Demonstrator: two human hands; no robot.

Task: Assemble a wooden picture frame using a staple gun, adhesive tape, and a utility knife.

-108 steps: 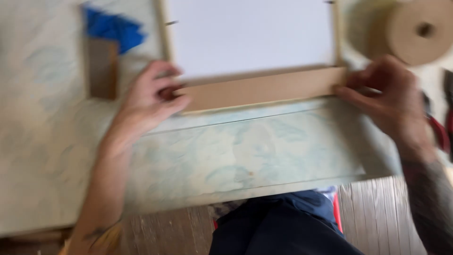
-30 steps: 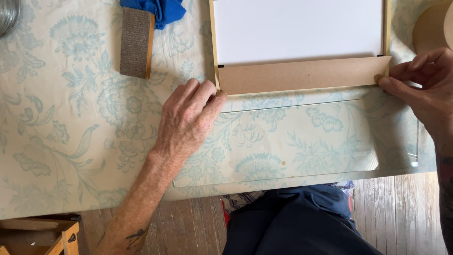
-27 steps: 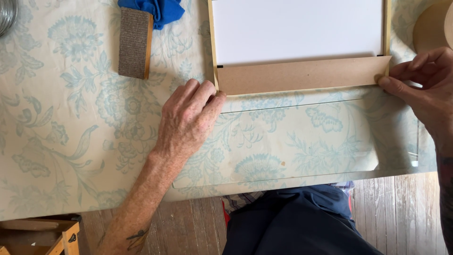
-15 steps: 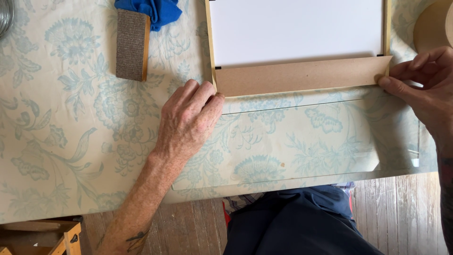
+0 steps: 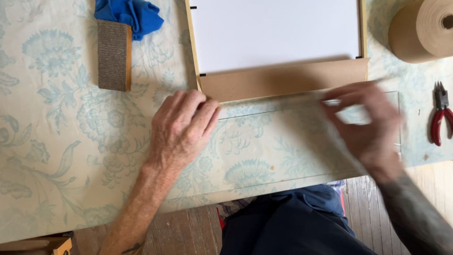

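Note:
A wooden picture frame (image 5: pixel 192 47) lies face down on the table, its white backing board (image 5: pixel 276 33) showing. A brown paper strip (image 5: pixel 278 80) runs along its near edge. My left hand (image 5: pixel 181 127) lies flat on the table at the frame's near left corner, fingertips touching the strip's left end. My right hand (image 5: pixel 365 125) is blurred, fingers extended, just below the strip's right half and over a clear sheet (image 5: pixel 283 151) that lies on the tablecloth. Neither hand holds anything.
A sanding block (image 5: pixel 113 55) and a blue cloth (image 5: pixel 130 13) lie at the back left. A roll of brown paper tape (image 5: pixel 422 30) stands at the back right, with red-handled pliers (image 5: pixel 441 118) near the right edge. The floral tablecloth (image 5: pixel 56 141) covers the table.
My right hand has left the strip's right end and swept leftward along it, now blurred. My left hand has stayed at the frame's left corner.

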